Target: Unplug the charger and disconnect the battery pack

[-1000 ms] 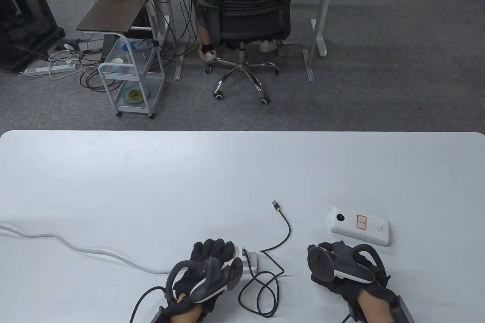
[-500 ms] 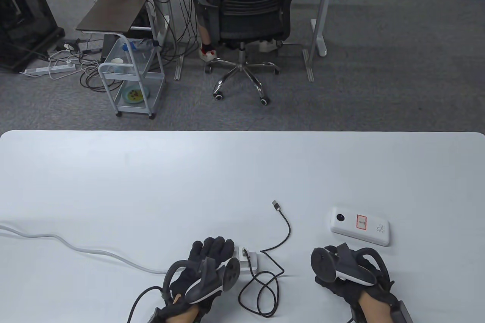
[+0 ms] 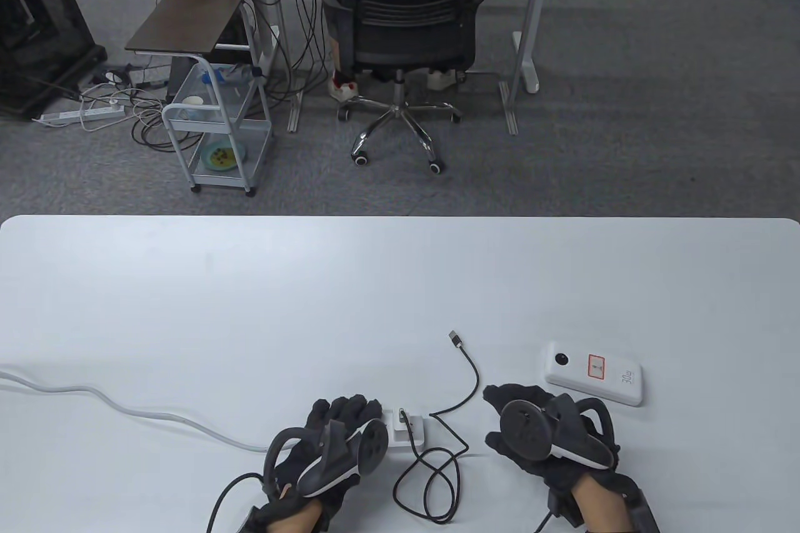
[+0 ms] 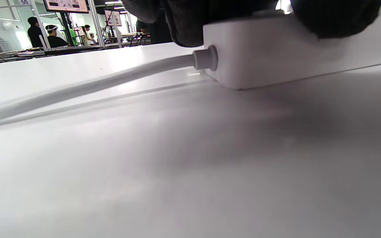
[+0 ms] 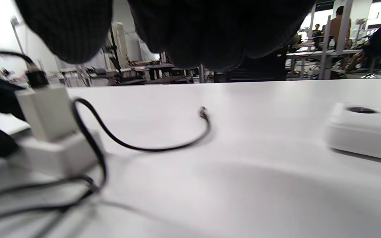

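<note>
On the white table (image 3: 250, 283): two gloved hands, left (image 3: 334, 442) and right (image 3: 537, 433); one power strip (image 3: 415, 433) with one white lead (image 3: 125, 405); one charger (image 5: 46, 110); one black cable (image 3: 465, 380); one battery pack (image 3: 594, 372).

The table view looks steeply down from above onto the white table (image 3: 250, 283), which fills the lower half of the frame. The left wrist view sits at tabletop level, close to the power strip (image 4: 296, 46). The right wrist view, equally low, faces the charger (image 5: 46, 112) and battery pack (image 5: 365, 132), both shared with the table view.
</note>
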A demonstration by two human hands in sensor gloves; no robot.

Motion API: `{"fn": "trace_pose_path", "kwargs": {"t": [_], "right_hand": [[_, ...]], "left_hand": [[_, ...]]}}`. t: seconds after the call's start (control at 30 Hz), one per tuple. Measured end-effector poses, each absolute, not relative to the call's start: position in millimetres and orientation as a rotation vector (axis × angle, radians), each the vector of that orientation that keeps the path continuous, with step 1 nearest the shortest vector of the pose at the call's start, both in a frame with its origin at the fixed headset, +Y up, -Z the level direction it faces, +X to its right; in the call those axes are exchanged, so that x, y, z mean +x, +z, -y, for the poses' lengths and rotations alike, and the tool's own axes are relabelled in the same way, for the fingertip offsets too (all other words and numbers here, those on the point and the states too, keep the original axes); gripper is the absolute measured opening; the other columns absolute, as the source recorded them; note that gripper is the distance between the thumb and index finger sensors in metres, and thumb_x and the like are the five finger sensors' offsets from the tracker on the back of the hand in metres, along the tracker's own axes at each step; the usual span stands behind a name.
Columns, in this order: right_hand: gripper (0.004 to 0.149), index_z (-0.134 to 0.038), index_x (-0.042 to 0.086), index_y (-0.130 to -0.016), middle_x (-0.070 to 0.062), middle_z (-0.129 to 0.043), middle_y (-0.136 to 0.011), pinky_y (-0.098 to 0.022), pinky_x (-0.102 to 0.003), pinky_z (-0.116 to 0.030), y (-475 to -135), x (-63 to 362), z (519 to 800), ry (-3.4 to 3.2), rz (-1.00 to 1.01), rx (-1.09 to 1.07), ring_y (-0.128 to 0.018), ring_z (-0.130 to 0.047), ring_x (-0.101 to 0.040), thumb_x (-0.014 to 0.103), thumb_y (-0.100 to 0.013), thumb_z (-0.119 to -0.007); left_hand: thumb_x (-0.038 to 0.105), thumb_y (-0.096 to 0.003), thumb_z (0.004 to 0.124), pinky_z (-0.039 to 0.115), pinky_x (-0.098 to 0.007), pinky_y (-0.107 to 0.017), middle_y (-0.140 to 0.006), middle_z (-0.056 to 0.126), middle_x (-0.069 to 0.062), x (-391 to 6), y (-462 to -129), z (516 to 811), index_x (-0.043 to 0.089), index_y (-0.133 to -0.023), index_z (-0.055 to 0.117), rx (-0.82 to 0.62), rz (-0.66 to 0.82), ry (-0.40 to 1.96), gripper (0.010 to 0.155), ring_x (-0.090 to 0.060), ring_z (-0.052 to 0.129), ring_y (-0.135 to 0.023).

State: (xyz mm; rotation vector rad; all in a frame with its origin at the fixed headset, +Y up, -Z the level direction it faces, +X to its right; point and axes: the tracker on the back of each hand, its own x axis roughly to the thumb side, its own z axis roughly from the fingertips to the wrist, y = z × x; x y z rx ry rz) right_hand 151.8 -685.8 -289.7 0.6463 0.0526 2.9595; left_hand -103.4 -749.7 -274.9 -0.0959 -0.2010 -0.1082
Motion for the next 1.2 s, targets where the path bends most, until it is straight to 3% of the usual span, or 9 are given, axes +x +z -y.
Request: {"fn": "trace_pose_path", "kwargs": {"t": [0.23, 0.43, 0.6, 0.83, 1.2], "right_hand": [[0.074, -0.056, 0.025, -0.103, -0.005, -0.069, -0.107, -0.065, -0.050, -0.068, -292.4, 81.9, 692.5, 3.038, -0.142, 0.803, -0.091, -0.078, -0.031, 0.056, -0.038, -0.075], [0.083, -0.046, 0.020, -0.106, -0.007, -0.066, -0.108, -0.066, -0.050, -0.067, -298.2, 50.5, 719.8, 3.012, -0.204, 0.750, -0.091, -0.077, -0.032, 0.056, -0.037, -0.074], [0.084, -0.036, 0.015, -0.106, -0.003, -0.068, -0.105, -0.064, -0.049, -0.069, -299.6, 44.6, 738.5, 3.011, -0.169, 0.723, -0.088, -0.080, -0.028, 0.051, -0.040, -0.072], [0.080, -0.040, 0.022, -0.104, 0.005, -0.072, -0.100, -0.064, -0.043, -0.071, -297.7, 46.0, 745.0, 3.044, -0.033, 0.674, -0.085, -0.082, -0.020, 0.050, -0.038, -0.075], [0.075, -0.049, 0.029, -0.101, 0.008, -0.075, -0.099, -0.063, -0.043, -0.073, -302.7, 51.7, 743.6, 2.973, -0.091, 0.593, -0.084, -0.084, -0.018, 0.056, -0.036, -0.075]], "left_hand": [[0.064, -0.0404, 0.076, 0.061, -0.041, -0.087, -0.117, 0.070, 0.015, -103.1, -275.4, 750.2, 0.045, -0.109, 0.059, -0.098, 0.201, -0.105, 0.073, -0.014, 0.082, -0.111], [0.064, -0.0391, 0.079, 0.061, -0.041, -0.087, -0.116, 0.072, 0.015, -105.0, -279.1, 749.3, 0.046, -0.108, 0.062, -0.118, 0.194, -0.061, 0.073, -0.014, 0.084, -0.110], [0.063, -0.0394, 0.079, 0.061, -0.041, -0.087, -0.116, 0.072, 0.015, -102.3, -278.4, 749.1, 0.045, -0.108, 0.062, -0.115, 0.194, -0.082, 0.073, -0.015, 0.084, -0.110], [0.063, -0.0385, 0.080, 0.062, -0.040, -0.087, -0.115, 0.073, 0.015, -102.7, -281.2, 748.4, 0.045, -0.107, 0.063, -0.129, 0.198, -0.072, 0.073, -0.015, 0.085, -0.109], [0.063, -0.0385, 0.081, 0.062, -0.040, -0.087, -0.115, 0.074, 0.015, -104.2, -282.5, 749.5, 0.045, -0.107, 0.064, -0.119, 0.211, -0.061, 0.073, -0.015, 0.086, -0.109]]}}
